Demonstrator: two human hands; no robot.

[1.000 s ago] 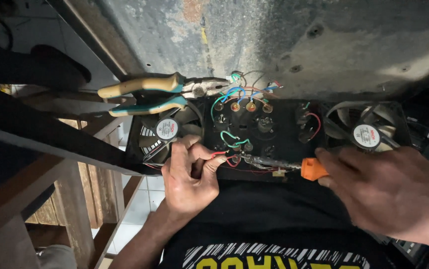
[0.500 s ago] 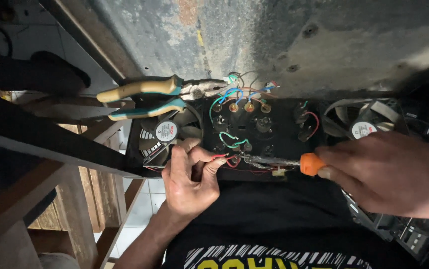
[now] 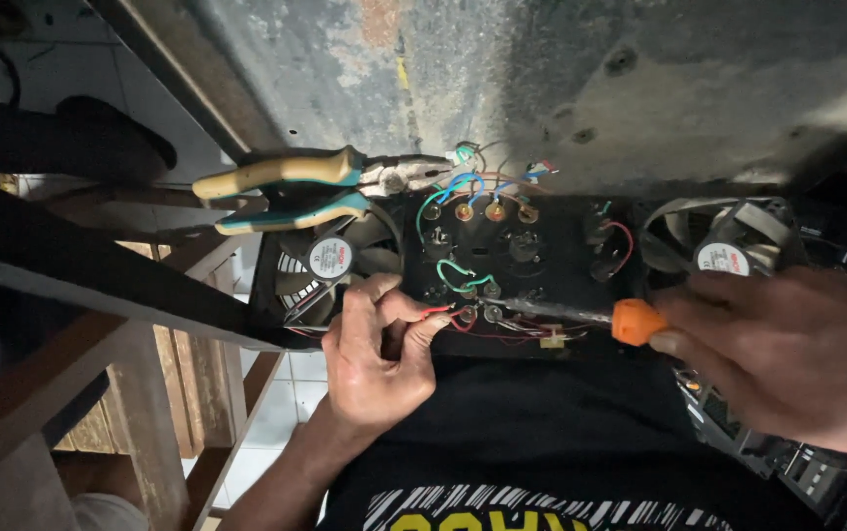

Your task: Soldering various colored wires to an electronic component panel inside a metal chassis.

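Head cam, looking down: landmark is the black rear panel of an electronic unit (image 3: 526,261), studded w/ round terminals and short coloured wires, lying against the person's black printed shirt (image 3: 541,462). Left hand (image 3: 376,356) sits at the panel's lower-left edge, thumb and fingers pinched together on a thin red wire (image 3: 440,313) that loops to a terminal near the panel's bottom middle; grip closed on the wire, palm facing the camera. Right hand (image 3: 787,354) comes in from the panel's right side, fingers wrapped shut round the orange handle of a screwdriver (image 3: 637,321); its metal shaft runs left along the panel's lower edge, tip touching or just at a terminal right beside the red loop, can't tell which. A small green wire loop (image 3: 463,278) sits just above that spot. Round black cooling fan w/ white hub sticker (image 3: 330,258) is set at the panel's left end, partly behind the left hand's fingers; a second, similar fan (image 3: 723,254) at the panel's right end, just above the right hand. Pliers w/ yellow-and-teal grips (image 3: 315,187) rest above the panel's upper-left corner, jaws pointing right toward blue and green wire ends (image 3: 472,167) at the panel's top. Behind the panel, a worn grey concrete surface (image 3: 561,79). Left of the panel, wooden slats (image 3: 173,374) and a dark beam (image 3: 79,265), white floor tiles below.
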